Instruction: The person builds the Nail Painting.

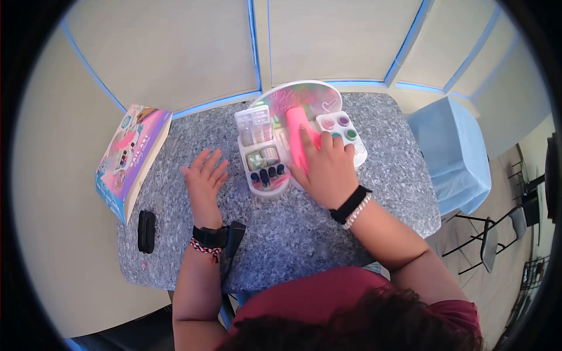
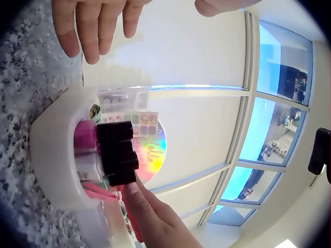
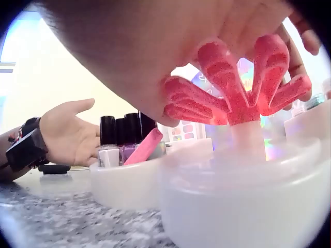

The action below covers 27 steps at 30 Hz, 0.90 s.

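My right hand [image 1: 331, 172] rests on a pink foam finger separator [image 1: 297, 120] in the middle of a white nail art stand [image 1: 275, 191], its fingers laid out along the foam. In the right wrist view, the separator's pink prongs [image 3: 227, 77] fan out under the palm above a white base [image 3: 243, 196]. My left hand [image 1: 205, 178] hovers palm up left of the stand, fingers spread, holding nothing. Nearest to it in the stand are nail polish bottles [image 1: 271, 175] with black caps, a pink nail file [image 3: 145, 147], rolls [image 1: 263, 157] and a clear drawer box [image 1: 254, 124].
Small colored pots [image 1: 343, 121] fill the stand's right side, before a shiny backboard [image 1: 325, 99]. A thick nail art book [image 1: 132, 155] stands at the table's left edge. A black case [image 1: 146, 231] lies nearer me. A blue-covered object [image 1: 453, 155] is beyond the right edge.
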{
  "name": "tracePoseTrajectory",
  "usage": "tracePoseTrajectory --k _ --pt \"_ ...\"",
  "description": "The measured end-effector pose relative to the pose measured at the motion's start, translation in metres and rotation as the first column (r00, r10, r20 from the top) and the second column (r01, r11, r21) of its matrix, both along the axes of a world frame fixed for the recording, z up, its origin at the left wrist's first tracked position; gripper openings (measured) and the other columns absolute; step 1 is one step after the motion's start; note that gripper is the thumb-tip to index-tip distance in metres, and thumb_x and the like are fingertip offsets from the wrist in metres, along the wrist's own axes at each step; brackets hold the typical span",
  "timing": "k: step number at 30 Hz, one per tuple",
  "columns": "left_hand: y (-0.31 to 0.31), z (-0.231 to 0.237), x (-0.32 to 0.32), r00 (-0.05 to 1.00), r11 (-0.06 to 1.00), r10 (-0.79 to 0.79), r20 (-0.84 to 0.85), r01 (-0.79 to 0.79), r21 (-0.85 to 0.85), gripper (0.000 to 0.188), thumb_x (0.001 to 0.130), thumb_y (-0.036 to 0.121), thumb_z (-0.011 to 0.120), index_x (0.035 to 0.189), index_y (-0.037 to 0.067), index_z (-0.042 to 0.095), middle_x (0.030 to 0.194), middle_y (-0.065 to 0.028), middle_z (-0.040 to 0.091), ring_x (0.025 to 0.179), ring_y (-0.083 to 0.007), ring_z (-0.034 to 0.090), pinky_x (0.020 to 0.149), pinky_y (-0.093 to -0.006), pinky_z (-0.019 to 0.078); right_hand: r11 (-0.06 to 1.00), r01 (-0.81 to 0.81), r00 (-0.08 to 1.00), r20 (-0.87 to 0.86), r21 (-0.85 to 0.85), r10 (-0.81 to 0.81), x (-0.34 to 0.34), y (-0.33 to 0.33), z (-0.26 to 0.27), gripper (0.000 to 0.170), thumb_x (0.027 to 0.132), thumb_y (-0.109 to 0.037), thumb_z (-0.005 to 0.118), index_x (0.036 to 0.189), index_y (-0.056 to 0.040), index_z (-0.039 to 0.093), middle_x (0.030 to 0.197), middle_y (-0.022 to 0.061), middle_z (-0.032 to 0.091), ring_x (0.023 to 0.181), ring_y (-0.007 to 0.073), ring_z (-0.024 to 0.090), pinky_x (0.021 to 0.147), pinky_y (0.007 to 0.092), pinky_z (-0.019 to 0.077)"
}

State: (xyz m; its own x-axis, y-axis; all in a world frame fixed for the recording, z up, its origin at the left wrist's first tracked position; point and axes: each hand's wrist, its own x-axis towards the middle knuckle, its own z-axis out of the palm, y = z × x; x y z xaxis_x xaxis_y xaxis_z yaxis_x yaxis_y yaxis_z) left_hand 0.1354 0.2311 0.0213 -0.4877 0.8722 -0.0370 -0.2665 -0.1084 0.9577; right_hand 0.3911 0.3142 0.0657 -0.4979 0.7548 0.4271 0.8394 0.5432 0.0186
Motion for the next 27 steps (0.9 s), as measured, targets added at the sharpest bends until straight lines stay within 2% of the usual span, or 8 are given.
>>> tracePoseTrajectory --k 4,7,10,12,15,22,25,27 --pt "0.003 -0.006 -0.004 0.998 0.999 -0.034 0.048 0.034 -0.003 0.09 0.105 0.078 0.021 0.154 0.005 0.043 0.154 -0.019 0.056 0.133 -0.032 0.06 0.111 -0.0443 0.044 0.988 -0.028 0.999 -0.025 -0.152 0.025 0.01 0.015 0.012 0.075 0.096 -0.058 0.063 0.151 -0.0077 0.056 0.13 0.0256 0.059 0.118 0.0422 0.056 0.098 0.0584 0.0415" --pt "0.003 -0.005 -0.001 0.992 0.998 -0.058 0.116 0.061 -0.025 0.09 0.105 0.078 0.021 0.154 0.006 0.044 0.154 -0.0192 0.056 0.131 -0.0321 0.062 0.11 -0.0439 0.0446 0.994 0.05 0.948 -0.308 -0.095 -0.077 0.042 0.029 0.014 0.077 0.098 -0.058 0.062 0.153 -0.0046 0.053 0.156 0.0321 0.044 0.148 0.053 0.035 0.121 0.0635 0.0266" --pt "0.003 -0.005 0.001 0.991 0.997 -0.069 0.116 0.071 -0.017 0.09 0.104 0.079 0.021 0.154 0.007 0.044 0.154 -0.02 0.056 0.13 -0.0332 0.062 0.11 -0.045 0.0449 0.974 0.079 0.876 -0.453 -0.211 -0.169 0.091 0.063 -0.021 0.075 0.103 -0.057 0.057 0.153 -0.0011 0.051 0.154 0.0281 0.049 0.148 0.044 0.04 0.121 0.0532 0.0309" --pt "0.003 -0.009 0.001 0.982 0.995 -0.102 0.159 0.104 -0.005 0.092 0.104 0.08 0.021 0.155 0.007 0.043 0.155 -0.0206 0.054 0.13 -0.0348 0.062 0.111 -0.0462 0.0441 0.737 -0.307 0.399 -0.784 -0.602 -0.475 0.107 0.064 -0.023 0.071 0.107 -0.054 0.053 0.151 0.0016 0.053 0.152 0.0225 0.055 0.145 0.0323 0.047 0.121 0.0419 0.0332" --pt "0.006 -0.018 0.001 0.973 0.99 -0.138 0.184 0.142 -0.006 0.092 0.103 0.08 0.021 0.157 0.008 0.042 0.158 -0.0207 0.051 0.132 -0.0362 0.061 0.114 -0.0476 0.0427 0.588 -0.582 0.183 -0.795 -0.562 -0.578 0.113 0.066 -0.044 0.067 0.109 -0.052 0.051 0.149 0.0019 0.055 0.149 0.0163 0.059 0.139 0.0244 0.053 0.119 0.0373 0.0359" --pt "0.009 -0.021 -0.005 0.976 0.985 -0.173 0.13 0.173 0.012 0.093 0.103 0.08 0.021 0.16 0.008 0.038 0.163 -0.02 0.045 0.138 -0.0366 0.055 0.119 -0.0493 0.0385 0.631 -0.587 0.192 -0.845 -0.506 -0.499 0.107 0.054 -0.052 0.059 0.109 -0.05 0.049 0.14 -0.0023 0.064 0.143 0.0107 0.062 0.131 0.0209 0.055 0.109 0.0356 0.0435" --pt "0.009 -0.019 -0.012 0.986 0.998 -0.033 0.163 0.024 0.053 0.082 0.107 0.074 0.025 0.146 0.007 0.052 0.142 -0.0146 0.063 0.119 -0.0251 0.064 0.103 -0.0406 0.048 0.847 -0.331 -0.012 -0.896 -0.416 -0.445 0.114 0.065 -0.059 0.045 0.109 -0.046 0.048 0.113 -0.0072 0.069 0.109 0.0052 0.067 0.095 0.0169 0.057 0.091 0.0338 0.0476" --pt "0.006 -0.025 -0.028 0.976 0.977 0.213 -0.046 -0.213 -0.011 0.056 0.111 0.06 0.042 0.108 0.008 0.064 0.089 -0.0041 0.066 0.073 -0.0103 0.058 0.063 -0.0258 0.0441 0.843 -0.403 -0.086 -0.902 -0.357 -0.424 0.13 0.069 -0.057 0.038 0.109 -0.044 0.05 0.102 -0.0096 0.064 0.098 0.0033 0.063 0.088 0.0158 0.055 0.083 0.0328 0.0457"
